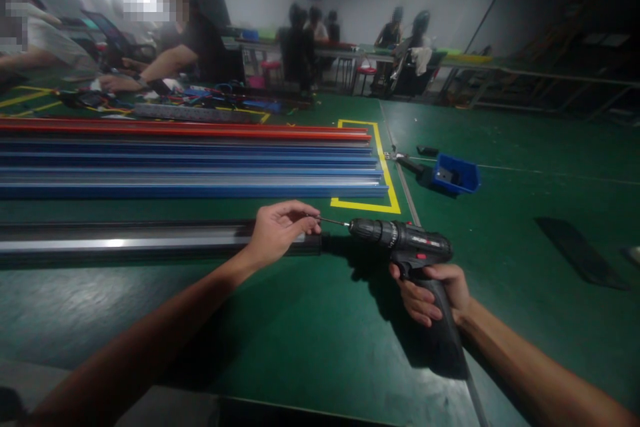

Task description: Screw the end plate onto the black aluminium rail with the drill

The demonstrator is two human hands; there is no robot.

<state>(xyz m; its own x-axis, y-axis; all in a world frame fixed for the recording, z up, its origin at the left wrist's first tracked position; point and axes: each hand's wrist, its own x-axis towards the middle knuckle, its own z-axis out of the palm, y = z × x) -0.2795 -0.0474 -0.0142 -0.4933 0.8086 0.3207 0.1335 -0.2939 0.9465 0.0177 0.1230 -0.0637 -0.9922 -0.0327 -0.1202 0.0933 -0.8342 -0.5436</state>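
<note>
My right hand (425,293) is wrapped around the grip of a black cordless drill (400,239), its index finger by the trigger. The drill points left, and a long thin bit (334,221) sticks out of its chuck. At the far end of that bit, the thumb and fingers of my left hand (283,230) are pinched together. Whatever small piece may be between those fingertips is too small to make out. Just under my left hand lies the end of a long black and silver profile (150,240), flat on the green table (310,333).
Behind lie several blue profiles (200,170) and red profiles (200,127), ending inside a yellow tape outline (393,197). A blue bin (463,177) holds small dark parts. A dark flat piece (580,253) lies right. Co-workers sit beyond, near cables (95,100).
</note>
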